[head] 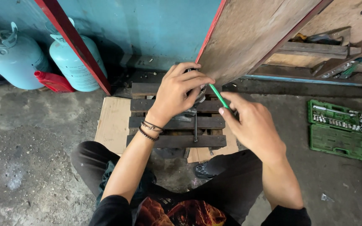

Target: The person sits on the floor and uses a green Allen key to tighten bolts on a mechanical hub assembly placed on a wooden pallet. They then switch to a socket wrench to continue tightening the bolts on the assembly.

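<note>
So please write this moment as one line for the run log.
left hand: grips metal part on slatted pallet | right hand: holds green tool, tip at part | open green socket set: on floor, right

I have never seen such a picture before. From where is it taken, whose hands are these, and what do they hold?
There is one picture, taken by a camera worn on a person's head, looking down. The person sits on a concrete floor. The left hand covers a dark metal part on a small slatted wooden platform. The right hand holds a thin green tool pointed at that part. An open green socket set case lies to the right, and two pale blue gas cylinders stand at the back left.
</note>
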